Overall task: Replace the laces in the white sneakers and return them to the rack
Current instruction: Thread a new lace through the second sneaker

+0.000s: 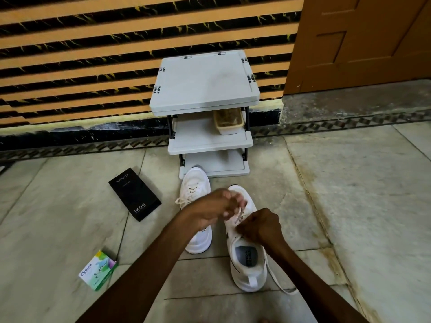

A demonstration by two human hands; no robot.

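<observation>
Two white sneakers stand on the floor in front of the grey rack (205, 89). The left sneaker (194, 190) is laced, its toe touching the rack's lowest shelf. Over the right sneaker (248, 264), my left hand (210, 209) pinches the white lace (239, 214) above the eyelets. My right hand (260, 226) is closed on the lace at the tongue. A loose lace end (278, 283) trails on the floor to the right of the heel.
A black phone box (134, 194) lies left of the sneakers. A small green and white carton (98, 270) lies nearer me on the left. A beige basket (229, 122) sits on the rack's middle shelf. Striped wall behind, wooden door (359, 40) at right.
</observation>
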